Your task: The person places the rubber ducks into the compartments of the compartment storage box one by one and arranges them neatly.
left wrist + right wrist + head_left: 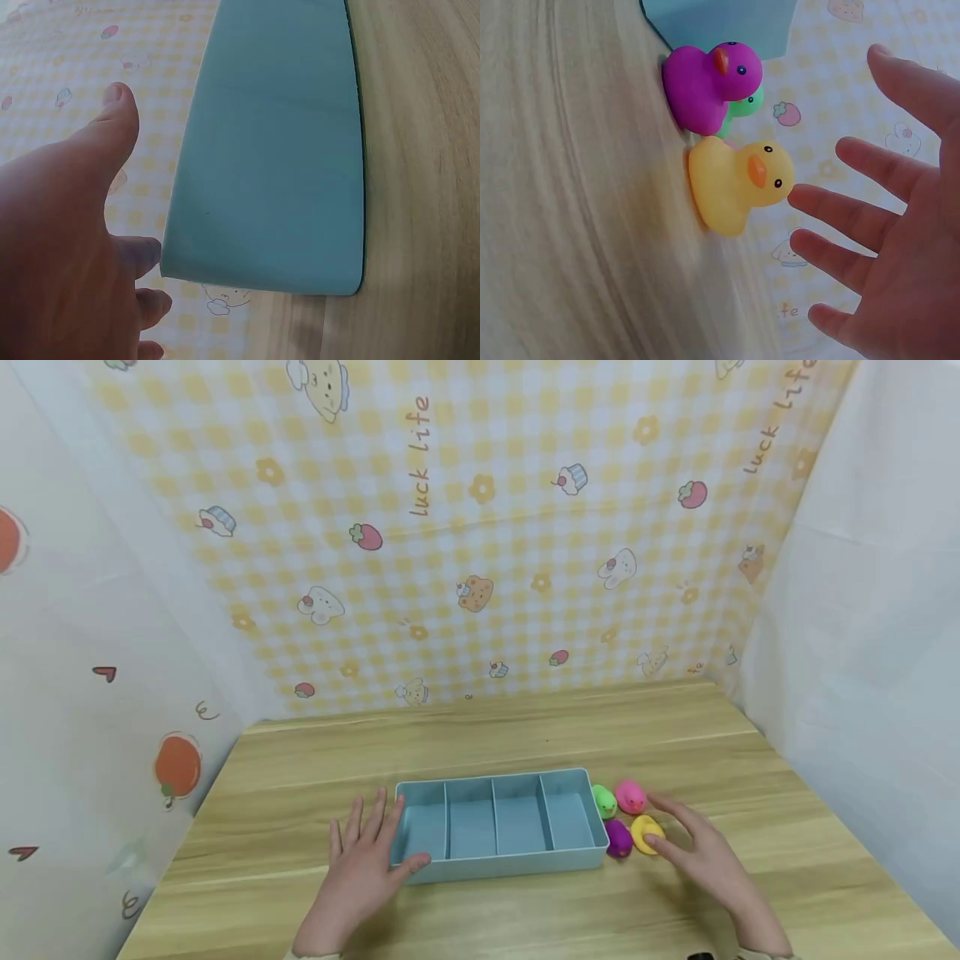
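A light blue tray (502,866) with a row of several compartments lies on the wooden table. My left hand (362,870) is at its left end, fingers spread, with fingertips overlapping the left rim in the head view. Off the tray's right end stand rubber ducks: green (604,802), pink (631,797), purple (619,839) and yellow (645,832). Nearest to the yellow one is my right hand (705,858), its thumb overlapping that duck in the head view. In the right wrist view its fingers (847,214) are extended and apart, holding nothing.
Behind the wooden table (465,731) hangs a yellow checked cloth (480,543) with cartoon prints. White sheets (862,610) close off both sides. A small dark object (701,956) shows at the bottom edge near the right wrist.
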